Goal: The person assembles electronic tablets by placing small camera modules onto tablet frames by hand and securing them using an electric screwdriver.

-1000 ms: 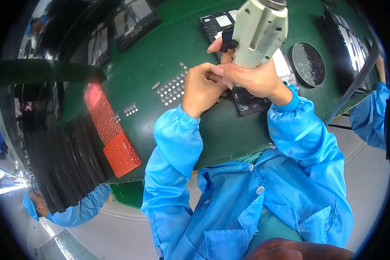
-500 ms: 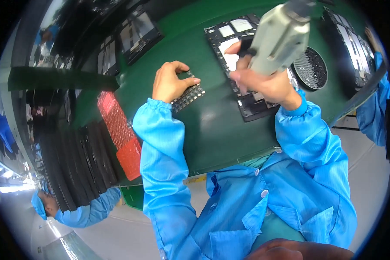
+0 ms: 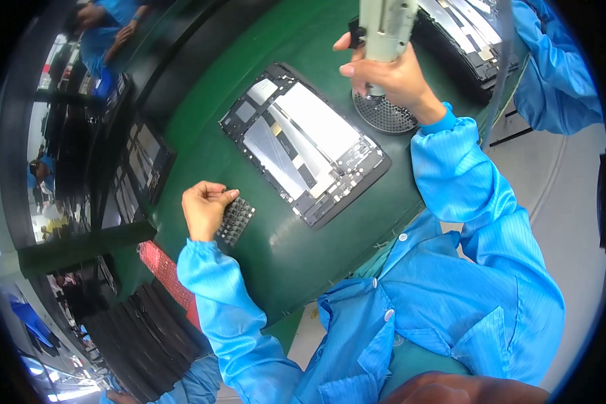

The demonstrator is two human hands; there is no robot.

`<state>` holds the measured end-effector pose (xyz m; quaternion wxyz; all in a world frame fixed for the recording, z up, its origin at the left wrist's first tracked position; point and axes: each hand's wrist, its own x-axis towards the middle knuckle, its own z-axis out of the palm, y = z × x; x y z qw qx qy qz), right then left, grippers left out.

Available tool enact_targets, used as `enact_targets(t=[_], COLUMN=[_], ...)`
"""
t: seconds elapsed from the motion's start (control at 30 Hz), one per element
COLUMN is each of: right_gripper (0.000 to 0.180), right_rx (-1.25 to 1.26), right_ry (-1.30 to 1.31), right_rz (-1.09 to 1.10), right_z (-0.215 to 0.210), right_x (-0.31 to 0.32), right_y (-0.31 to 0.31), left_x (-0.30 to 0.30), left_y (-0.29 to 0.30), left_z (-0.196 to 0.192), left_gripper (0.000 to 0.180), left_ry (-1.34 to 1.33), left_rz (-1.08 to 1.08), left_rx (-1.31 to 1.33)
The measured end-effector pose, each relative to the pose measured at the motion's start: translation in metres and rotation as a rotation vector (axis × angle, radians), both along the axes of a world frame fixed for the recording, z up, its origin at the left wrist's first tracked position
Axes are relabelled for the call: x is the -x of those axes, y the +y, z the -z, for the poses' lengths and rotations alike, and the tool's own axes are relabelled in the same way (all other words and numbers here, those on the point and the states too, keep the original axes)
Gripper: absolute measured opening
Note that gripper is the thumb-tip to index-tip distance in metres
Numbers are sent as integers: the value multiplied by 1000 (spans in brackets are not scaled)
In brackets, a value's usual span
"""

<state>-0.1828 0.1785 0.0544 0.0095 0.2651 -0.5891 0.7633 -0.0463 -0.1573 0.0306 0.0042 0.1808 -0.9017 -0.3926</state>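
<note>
My right hand (image 3: 400,75) is wrapped round a pale electric screwdriver (image 3: 386,30), held upright. Its lower tip is over a round dish of small dark screws (image 3: 386,116); whether it touches them I cannot tell. In front of me lies an opened tablet (image 3: 316,135), its white battery area and circuit board showing. To the left of it, my left hand (image 3: 205,210) has thumb and forefinger pinched at the upper edge of a small sheet with rows of dark pieces (image 3: 237,221). Its other fingers are curled, and part of the sheet is hidden behind the hand.
More opened tablets (image 3: 461,40) are stacked at the far right, and others (image 3: 141,161) lie at the left. Red bubble wrap (image 3: 165,273) and a row of black sleeves (image 3: 148,337) are at lower left. A person in a blue sleeve (image 3: 555,74) is at the right.
My right hand has carried the electric screwdriver from above the tablet to the screw dish. The tablet is uncovered, and the whole view has turned. My left hand stays at the sheet.
</note>
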Motion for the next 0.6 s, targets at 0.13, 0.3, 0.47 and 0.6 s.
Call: enact_targets(t=[0.13, 0.3, 0.47, 0.6], right_gripper=[25, 28, 28, 27], right_rx=[-50, -5, -58, -62], right_ry=[-9, -47, -60, -63], right_rz=[-36, -58, -58, -50], right_z=[6, 4, 7, 5], right_x=[5, 3, 3, 1], right_y=[-3, -3, -7, -8], left_x=[-17, -54, -82, -88], left_y=[46, 94, 113, 126], left_z=[-23, -24, -9, -1], left_gripper=[13, 13, 17, 18], left_ry=[360, 117, 56, 105], left_rz=[181, -3, 1, 2], left_rx=[568, -217, -389, -331])
